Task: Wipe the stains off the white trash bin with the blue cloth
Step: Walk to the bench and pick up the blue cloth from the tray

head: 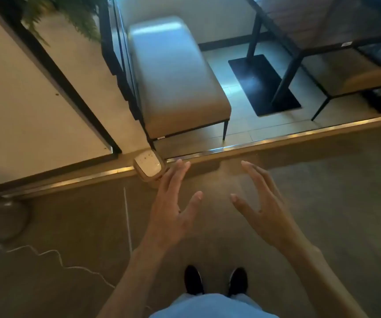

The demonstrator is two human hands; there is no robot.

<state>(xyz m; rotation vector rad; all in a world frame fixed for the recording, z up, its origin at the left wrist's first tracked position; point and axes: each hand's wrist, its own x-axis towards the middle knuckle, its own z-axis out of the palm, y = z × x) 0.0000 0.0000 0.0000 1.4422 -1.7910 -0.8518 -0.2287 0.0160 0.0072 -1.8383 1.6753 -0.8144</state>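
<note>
Nearest, at the bottom edge: light blue clothing, then two black shoes (216,281) side by side on a brown floor (322,203). Left of the shoes, a thin white cord (54,253) wriggling across the floor. Above the shoes, two bare forearms reaching forward. Left hand (173,207) spread, fingers straight, holding nothing, fingertips close to the bin in the picture. Right hand (263,203) likewise spread and empty, fingers slightly bent, palm turned inward. Just beyond the left fingertips, a small white trash bin (149,168) seen from above, dark specks on its lid, standing at the metal strip (276,138) that edges the step, at the foot of a pale wall panel. No blue cloth anywhere in sight. Farther on, a beige padded bench (175,83) on thin black legs, on a tiled floor. To its right, a dark table (311,26) on a black base plate. Top left, green fern leaves (75,14) hanging over a black frame.
</note>
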